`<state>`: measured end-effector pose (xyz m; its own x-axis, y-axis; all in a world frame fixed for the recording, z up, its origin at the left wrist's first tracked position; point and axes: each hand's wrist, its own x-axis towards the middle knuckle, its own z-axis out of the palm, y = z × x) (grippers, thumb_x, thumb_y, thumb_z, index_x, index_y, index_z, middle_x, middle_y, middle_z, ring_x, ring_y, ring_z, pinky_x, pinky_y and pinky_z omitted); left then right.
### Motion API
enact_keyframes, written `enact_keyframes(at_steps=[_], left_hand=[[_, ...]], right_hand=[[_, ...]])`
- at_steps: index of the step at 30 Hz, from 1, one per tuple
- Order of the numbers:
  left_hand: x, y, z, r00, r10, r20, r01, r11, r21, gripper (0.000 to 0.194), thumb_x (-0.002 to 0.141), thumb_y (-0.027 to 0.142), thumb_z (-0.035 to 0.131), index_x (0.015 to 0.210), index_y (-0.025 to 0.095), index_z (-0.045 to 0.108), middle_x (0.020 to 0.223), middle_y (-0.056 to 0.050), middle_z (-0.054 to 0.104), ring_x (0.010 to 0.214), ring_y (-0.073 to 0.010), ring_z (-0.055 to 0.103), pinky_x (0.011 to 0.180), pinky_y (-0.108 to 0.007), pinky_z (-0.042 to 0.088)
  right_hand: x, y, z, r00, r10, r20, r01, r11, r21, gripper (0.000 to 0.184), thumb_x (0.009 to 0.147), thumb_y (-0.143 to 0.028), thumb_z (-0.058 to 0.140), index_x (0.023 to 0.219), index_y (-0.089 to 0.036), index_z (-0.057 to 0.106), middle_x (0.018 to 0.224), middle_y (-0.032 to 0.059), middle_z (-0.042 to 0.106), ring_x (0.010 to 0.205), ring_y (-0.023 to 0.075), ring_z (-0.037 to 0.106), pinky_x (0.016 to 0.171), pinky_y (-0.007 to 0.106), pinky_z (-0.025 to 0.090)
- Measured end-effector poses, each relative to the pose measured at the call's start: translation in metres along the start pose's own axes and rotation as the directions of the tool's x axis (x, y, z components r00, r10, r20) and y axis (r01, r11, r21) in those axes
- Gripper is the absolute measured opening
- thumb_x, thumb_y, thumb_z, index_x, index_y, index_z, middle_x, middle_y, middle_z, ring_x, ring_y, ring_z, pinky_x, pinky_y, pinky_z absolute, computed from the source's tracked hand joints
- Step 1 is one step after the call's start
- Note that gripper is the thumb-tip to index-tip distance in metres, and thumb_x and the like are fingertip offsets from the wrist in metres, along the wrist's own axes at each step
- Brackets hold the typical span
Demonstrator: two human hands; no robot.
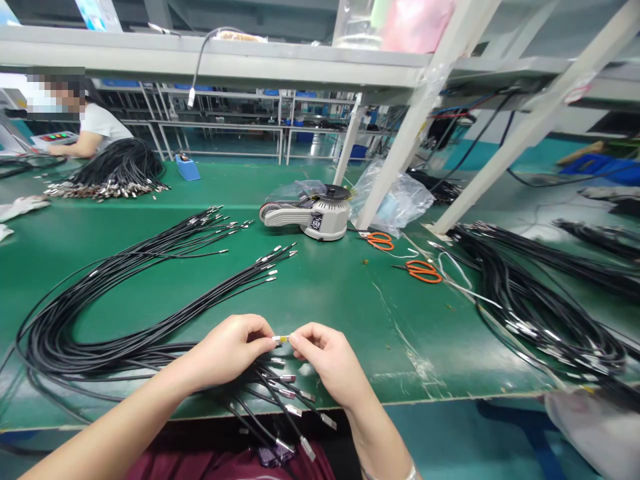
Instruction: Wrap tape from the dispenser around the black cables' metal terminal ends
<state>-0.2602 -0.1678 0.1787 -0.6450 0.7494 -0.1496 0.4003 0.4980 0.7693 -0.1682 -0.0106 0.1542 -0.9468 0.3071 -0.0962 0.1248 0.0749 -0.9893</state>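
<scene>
My left hand (227, 350) and my right hand (327, 360) meet over the near edge of the green bench (325, 293). Both pinch the same small metal cable end (281, 339), which carries a yellowish strip, perhaps tape. Under my hands lie several black cables with silver connector tips (295, 400), fanning toward me over the bench edge. Those cables belong to a large looped bundle (100, 313) spread across the left of the bench.
A grey tape dispenser (313, 215) stands mid-bench, with two orange scissors (423, 271) to its right. More black cable bundles (540, 300) lie at the right by white frame posts (400, 153). Another person (95, 130) works at far left beside another cable pile (115, 173).
</scene>
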Motion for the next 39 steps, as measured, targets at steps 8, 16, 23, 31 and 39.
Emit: enact_keyframes(at_steps=[8, 16, 23, 31, 39], left_hand=[[0.005, -0.003, 0.004, 0.994, -0.093, 0.055, 0.102, 0.978, -0.184, 0.02, 0.073, 0.034, 0.056, 0.069, 0.016, 0.064, 0.058, 0.003, 0.056, 0.056, -0.0116, 0.046, 0.054, -0.021, 0.034], [0.006, -0.001, 0.009, 0.994, -0.097, 0.04, 0.103, 0.977, -0.188, 0.02, 0.071, 0.034, 0.056, 0.066, 0.016, 0.062, 0.058, 0.003, 0.055, 0.057, -0.012, 0.046, 0.056, -0.023, 0.034], [0.006, 0.0, 0.014, 0.987, -0.131, 0.098, 0.158, 0.918, -0.364, 0.02, 0.07, 0.033, 0.059, 0.064, 0.014, 0.058, 0.054, 0.004, 0.052, 0.052, -0.0102, 0.043, 0.052, -0.022, 0.032], [0.006, 0.004, 0.008, 0.994, -0.024, 0.104, 0.022, 1.0, 0.016, 0.024, 0.078, 0.035, 0.05, 0.073, 0.018, 0.064, 0.064, 0.003, 0.06, 0.061, -0.0126, 0.049, 0.055, -0.022, 0.033], [0.008, 0.005, 0.02, 0.996, 0.081, 0.036, -0.084, 0.989, 0.121, 0.019, 0.078, 0.025, 0.05, 0.071, 0.017, 0.065, 0.07, 0.001, 0.064, 0.065, -0.0126, 0.054, 0.061, -0.021, 0.036]], right_hand=[[-0.002, 0.004, -0.001, 0.998, -0.067, 0.021, 0.068, 0.997, -0.022, 0.021, 0.074, -0.032, 0.062, 0.061, -0.016, 0.062, 0.058, -0.0019, 0.056, 0.058, 0.013, 0.05, 0.057, 0.025, 0.039], [-0.005, 0.007, 0.0, 0.999, -0.036, -0.001, 0.036, 0.997, -0.076, 0.02, 0.077, -0.032, 0.059, 0.065, -0.016, 0.061, 0.06, -0.0012, 0.056, 0.058, 0.0135, 0.051, 0.055, 0.025, 0.04], [-0.007, 0.004, 0.001, 0.997, -0.075, -0.002, 0.075, 0.994, -0.085, 0.02, 0.078, -0.031, 0.057, 0.065, -0.016, 0.06, 0.062, -0.0006, 0.056, 0.062, 0.0144, 0.051, 0.061, 0.026, 0.04], [-0.003, 0.005, -0.007, 0.997, -0.04, 0.072, 0.046, 0.996, -0.081, 0.018, 0.075, -0.027, 0.06, 0.061, -0.016, 0.059, 0.058, -0.003, 0.054, 0.057, 0.0119, 0.047, 0.056, 0.024, 0.037], [-0.001, 0.008, -0.006, 0.997, -0.049, 0.054, 0.058, 0.984, -0.17, 0.019, 0.074, -0.028, 0.059, 0.059, -0.017, 0.057, 0.057, -0.0035, 0.052, 0.057, 0.0121, 0.045, 0.056, 0.024, 0.036]])
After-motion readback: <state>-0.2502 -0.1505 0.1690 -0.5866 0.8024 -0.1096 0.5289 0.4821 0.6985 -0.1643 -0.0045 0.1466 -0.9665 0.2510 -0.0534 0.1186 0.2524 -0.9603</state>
